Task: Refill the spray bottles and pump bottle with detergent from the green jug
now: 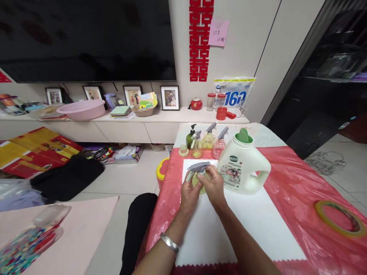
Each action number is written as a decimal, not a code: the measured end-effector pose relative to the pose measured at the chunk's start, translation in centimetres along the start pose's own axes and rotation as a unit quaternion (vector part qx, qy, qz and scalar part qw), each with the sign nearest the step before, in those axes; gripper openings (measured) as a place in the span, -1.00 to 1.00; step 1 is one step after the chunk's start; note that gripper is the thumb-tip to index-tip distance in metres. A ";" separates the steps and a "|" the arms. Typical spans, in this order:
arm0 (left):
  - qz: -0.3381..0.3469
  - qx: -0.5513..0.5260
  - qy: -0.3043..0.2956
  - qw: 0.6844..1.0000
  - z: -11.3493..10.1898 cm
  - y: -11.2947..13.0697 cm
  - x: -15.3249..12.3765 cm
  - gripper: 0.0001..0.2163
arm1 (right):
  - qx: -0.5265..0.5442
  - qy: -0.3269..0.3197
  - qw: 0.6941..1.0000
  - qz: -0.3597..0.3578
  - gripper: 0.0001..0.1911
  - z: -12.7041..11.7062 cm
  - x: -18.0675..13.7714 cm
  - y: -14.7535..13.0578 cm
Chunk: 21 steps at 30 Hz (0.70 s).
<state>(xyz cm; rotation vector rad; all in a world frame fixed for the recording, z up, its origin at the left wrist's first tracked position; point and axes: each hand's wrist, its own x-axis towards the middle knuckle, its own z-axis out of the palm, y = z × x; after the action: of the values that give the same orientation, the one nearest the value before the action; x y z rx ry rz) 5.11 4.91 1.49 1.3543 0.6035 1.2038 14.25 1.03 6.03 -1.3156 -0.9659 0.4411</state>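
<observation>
Both my hands hold a small yellowish spray bottle with a grey trigger head over a white mat. My left hand wraps round the bottle's body from the left. My right hand closes on it from the right, fingers up near the neck under the trigger head. A large pale green jug with a green cap stands right beside my right hand.
Several small spray and pump bottles stand at the table's far end beside a small lid. A roll of tape lies on the red tablecloth at right. A low shelf holds frames and a pink basin.
</observation>
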 end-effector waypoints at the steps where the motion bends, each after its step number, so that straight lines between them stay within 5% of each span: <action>1: 0.001 -0.001 0.004 1.000 0.0 -0.2 0.0 -0.54 | -0.001 0.013 1.000 0.005 -0.79 0.2 0.0 0.2; 9: -0.015 -0.008 0.010 1.000 0.2 0.3 0.0 -0.51 | -0.005 -0.024 1.000 -0.011 -0.85 0.0 -0.1 -0.8; 21: -0.001 -0.004 0.032 0.999 -0.2 -1.4 0.0 -0.55 | -0.041 0.039 0.998 0.007 -0.84 0.8 0.0 -1.0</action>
<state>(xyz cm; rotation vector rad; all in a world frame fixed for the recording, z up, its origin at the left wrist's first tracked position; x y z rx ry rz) 5.30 5.27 0.15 1.3119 0.6445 1.2495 13.33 1.28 6.88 -1.4048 -0.9181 0.3605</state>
